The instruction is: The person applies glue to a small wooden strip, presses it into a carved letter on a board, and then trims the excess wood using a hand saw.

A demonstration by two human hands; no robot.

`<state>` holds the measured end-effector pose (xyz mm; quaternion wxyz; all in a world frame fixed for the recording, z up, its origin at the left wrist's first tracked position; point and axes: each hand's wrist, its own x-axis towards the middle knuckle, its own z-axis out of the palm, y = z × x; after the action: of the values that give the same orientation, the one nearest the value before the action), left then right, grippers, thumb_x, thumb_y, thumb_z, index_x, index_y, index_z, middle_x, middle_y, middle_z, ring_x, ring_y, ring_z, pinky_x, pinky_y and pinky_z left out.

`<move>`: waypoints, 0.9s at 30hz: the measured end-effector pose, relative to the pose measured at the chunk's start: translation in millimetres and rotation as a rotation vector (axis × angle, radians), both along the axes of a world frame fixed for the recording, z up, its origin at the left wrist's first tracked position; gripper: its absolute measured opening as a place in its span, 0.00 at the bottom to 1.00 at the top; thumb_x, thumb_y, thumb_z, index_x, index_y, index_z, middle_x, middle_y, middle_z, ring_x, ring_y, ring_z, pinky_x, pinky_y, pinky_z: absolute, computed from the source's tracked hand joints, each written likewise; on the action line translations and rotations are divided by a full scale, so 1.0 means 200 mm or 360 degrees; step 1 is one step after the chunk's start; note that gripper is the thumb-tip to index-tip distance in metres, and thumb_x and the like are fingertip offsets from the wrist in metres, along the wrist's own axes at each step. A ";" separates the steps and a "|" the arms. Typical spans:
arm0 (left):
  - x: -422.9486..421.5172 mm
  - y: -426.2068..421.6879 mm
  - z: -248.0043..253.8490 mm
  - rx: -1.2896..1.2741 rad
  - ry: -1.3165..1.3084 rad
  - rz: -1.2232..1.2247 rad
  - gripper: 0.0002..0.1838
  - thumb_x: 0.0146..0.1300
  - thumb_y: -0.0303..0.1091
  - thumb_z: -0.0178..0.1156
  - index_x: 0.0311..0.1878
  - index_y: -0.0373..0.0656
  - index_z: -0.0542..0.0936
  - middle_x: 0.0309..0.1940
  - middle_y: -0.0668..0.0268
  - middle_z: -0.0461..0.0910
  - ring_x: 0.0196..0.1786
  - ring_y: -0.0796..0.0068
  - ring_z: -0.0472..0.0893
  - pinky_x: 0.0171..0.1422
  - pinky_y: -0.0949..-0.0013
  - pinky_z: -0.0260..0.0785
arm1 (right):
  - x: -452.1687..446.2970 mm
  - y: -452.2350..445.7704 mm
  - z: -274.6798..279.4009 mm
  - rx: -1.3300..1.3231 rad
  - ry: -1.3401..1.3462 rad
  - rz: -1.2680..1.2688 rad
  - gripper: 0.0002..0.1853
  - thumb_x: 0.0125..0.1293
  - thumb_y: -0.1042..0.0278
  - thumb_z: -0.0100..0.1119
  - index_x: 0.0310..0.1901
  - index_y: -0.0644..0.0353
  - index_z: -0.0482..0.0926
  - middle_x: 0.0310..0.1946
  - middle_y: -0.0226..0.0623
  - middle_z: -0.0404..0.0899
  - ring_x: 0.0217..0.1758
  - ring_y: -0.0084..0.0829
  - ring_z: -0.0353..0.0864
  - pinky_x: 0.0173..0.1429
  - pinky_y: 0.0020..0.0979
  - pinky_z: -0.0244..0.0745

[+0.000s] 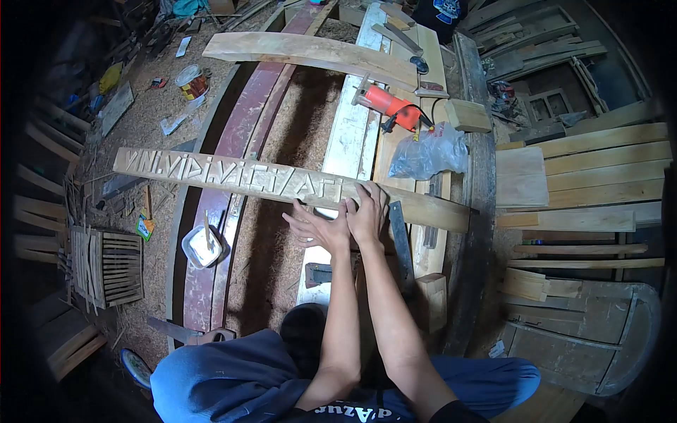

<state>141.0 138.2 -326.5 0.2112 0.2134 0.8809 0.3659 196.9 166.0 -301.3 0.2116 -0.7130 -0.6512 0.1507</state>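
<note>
A long wooden board (282,182) with raised letters reading roughly "VINI.VIDI.VICI/Ari" lies crosswise over the bench planks. My left hand (319,224) rests at the board's near edge below the last letters, its fingers spread. Touching it on the right, my right hand (366,211) lies on the board beside the final letter; its fingers point away from me and are close together. What, if anything, is under its fingertips is too small to make out. Just right of my hands, a dark metal bar (400,243) reaches from the board toward me.
Beyond the board are a red power tool (386,106), a clear plastic bag (428,151) and a second plank (310,53). A white tub with a brush (202,248) stands at left. A handsaw (173,328) lies by my knee. Wood pieces (599,169) are stacked at right.
</note>
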 end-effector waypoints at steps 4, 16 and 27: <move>0.00 0.00 -0.01 0.0012 0.0011 -0.0009 0.69 0.44 0.60 0.80 0.83 0.53 0.46 0.83 0.41 0.33 0.83 0.40 0.37 0.76 0.24 0.24 | 0.01 0.00 -0.04 -0.0001 -0.0010 0.0030 0.22 0.64 0.64 0.67 0.61 0.55 0.83 0.70 0.41 0.70 0.76 0.46 0.63 0.74 0.51 0.62; 0.00 -0.01 -0.04 -0.0002 0.0062 -0.0011 0.69 0.44 0.63 0.78 0.83 0.51 0.47 0.82 0.41 0.35 0.82 0.41 0.40 0.77 0.26 0.26 | 0.01 -0.03 -0.07 0.0210 0.0039 0.0046 0.18 0.64 0.65 0.66 0.56 0.56 0.87 0.69 0.41 0.72 0.75 0.48 0.65 0.75 0.49 0.62; 0.05 -0.01 -0.06 0.0169 0.0112 -0.0098 0.59 0.57 0.60 0.72 0.82 0.49 0.49 0.81 0.38 0.37 0.82 0.38 0.40 0.78 0.28 0.27 | 0.05 0.00 -0.02 0.0106 0.0144 0.0039 0.19 0.63 0.65 0.68 0.56 0.55 0.87 0.66 0.38 0.75 0.71 0.47 0.68 0.75 0.47 0.63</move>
<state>150.4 135.2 -338.9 0.1796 0.2640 0.8601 0.3978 206.4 165.5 -304.8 0.2627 -0.6900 -0.6543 0.1635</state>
